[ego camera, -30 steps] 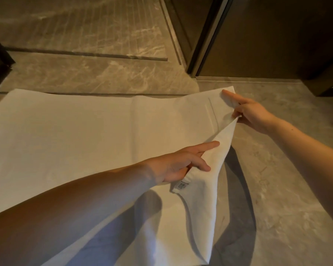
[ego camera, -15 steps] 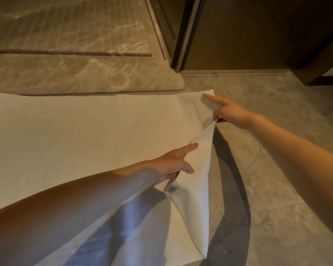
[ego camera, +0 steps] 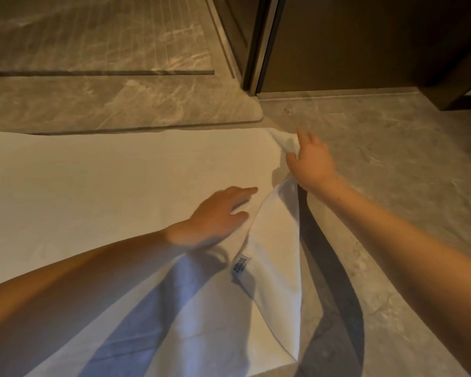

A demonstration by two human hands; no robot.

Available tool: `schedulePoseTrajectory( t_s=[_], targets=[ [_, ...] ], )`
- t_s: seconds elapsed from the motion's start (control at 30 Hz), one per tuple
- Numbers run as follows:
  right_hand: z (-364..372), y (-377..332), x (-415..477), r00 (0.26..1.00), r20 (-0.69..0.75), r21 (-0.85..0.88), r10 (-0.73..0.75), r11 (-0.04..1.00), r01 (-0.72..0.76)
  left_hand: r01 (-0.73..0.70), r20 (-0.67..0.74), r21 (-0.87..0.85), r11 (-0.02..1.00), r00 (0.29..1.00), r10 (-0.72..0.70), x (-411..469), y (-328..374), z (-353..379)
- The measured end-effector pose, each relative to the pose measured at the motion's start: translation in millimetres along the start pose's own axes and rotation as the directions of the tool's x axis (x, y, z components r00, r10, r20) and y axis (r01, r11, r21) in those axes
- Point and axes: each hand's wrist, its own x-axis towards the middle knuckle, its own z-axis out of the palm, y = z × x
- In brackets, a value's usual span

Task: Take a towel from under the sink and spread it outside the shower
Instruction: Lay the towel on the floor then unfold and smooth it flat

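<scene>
Our right hand (ego camera: 310, 161) pinches the towel (ego camera: 120, 186) corner, left hand (ego camera: 218, 216) resting straight-fingered; slack could leave the raised edge folded

I see the white towel (ego camera: 120, 186) lying flat on the marble floor (ego camera: 392, 159), just beside the shower sill (ego camera: 120, 110). The left hand (ego camera: 218, 216) rests on it, fingers stretched, beside the lifted right edge. The right hand (ego camera: 310, 159) pinches the bunched far corner.

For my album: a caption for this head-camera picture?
Left hand presses a white towel to the marble floor; right hand holds its far corner.
</scene>
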Motion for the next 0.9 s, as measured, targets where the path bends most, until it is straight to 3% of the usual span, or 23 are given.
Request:
schedulePoseTrajectory(
  t_s=[0.03, 0.1, 0.2, 0.27, 0.4, 0.6, 0.9],
  targets=[
    [3.1, -12.6, -6.0, 0.999, -0.040, -0.048, -0.034, 0.998, 0.032, -0.071, -0.061, 0.214, 0.974, 0.994, 0.086, -3.3, -10.1, -8.9],
    [16.6, -41.7, -19.8, 0.987, 0.015, -0.039, -0.158, 0.987, 0.159, -0.066, -0.102, 0.503, 0.862, 0.986, 0.135, -9.7, -34.8, -26.8],
    [53.0, -86.6, -46.0, 0.962, 0.135, -0.020, -0.239, 0.970, 0.243, 0.123, -0.144, 0.695, 0.709, 0.989, -0.030, -19.2, -73.1, -45.5],
    [79.5, -111.4, -58.1, 0.961, 0.175, -0.041, -0.214, 0.974, 0.225, 0.189, -0.180, 0.717, 0.671, 0.980, -0.083, -25.3, -91.4, -53.2],
    [112.9, -123.0, -59.9, 0.977, 0.183, -0.073, -0.111, 0.989, 0.127, 0.214, -0.196, 0.694, 0.688, 0.975, -0.106, -32.4, -110.4, -58.4],
    [118.4, -96.6, -45.2, 0.958, 0.133, -0.040, -0.252, 0.965, 0.260, 0.206, -0.239, 0.659, 0.724, 0.969, -0.057, -28.3, -112.2, -55.1],
    [117.3, -88.1, -44.4, 0.953, 0.147, -0.061, -0.264, 0.959, 0.275, 0.226, -0.260, 0.688, 0.690, 0.964, -0.057, -26.5, -116.4, -52.3]
  ],
)
